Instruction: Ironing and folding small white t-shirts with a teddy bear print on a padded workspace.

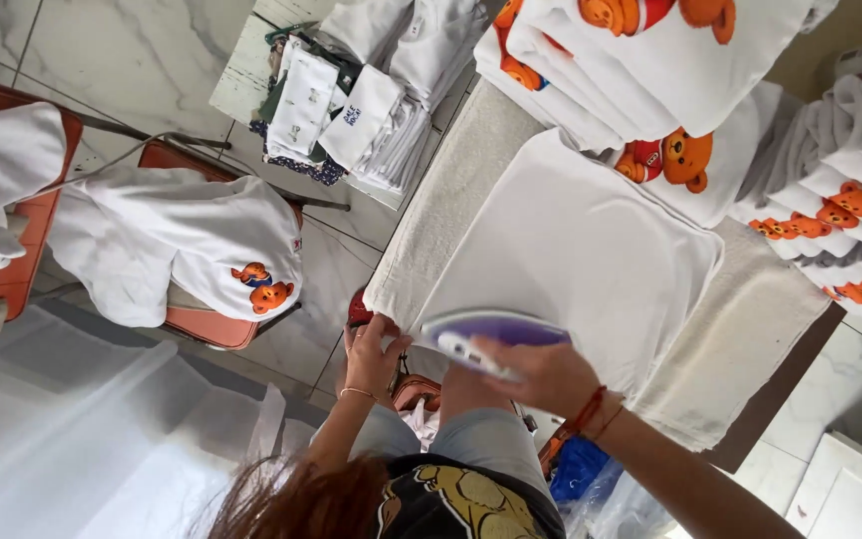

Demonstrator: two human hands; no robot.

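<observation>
At desk centre, right hand (541, 374) closed around a purple-and-white iron (486, 334), pressing the near edge of a plain white garment (571, 250) spread flat and largely smooth on a grey padded cover (740, 329); left hand (376, 354) at 9 o'clock pinching its corner. Toward 12 and 2 o'clock, folded white bear-print shirts (650, 50) already stacked. Toward 9 o'clock, a crumpled shirt (182, 245) heaped on a chair, seemingly unpressed.
</observation>
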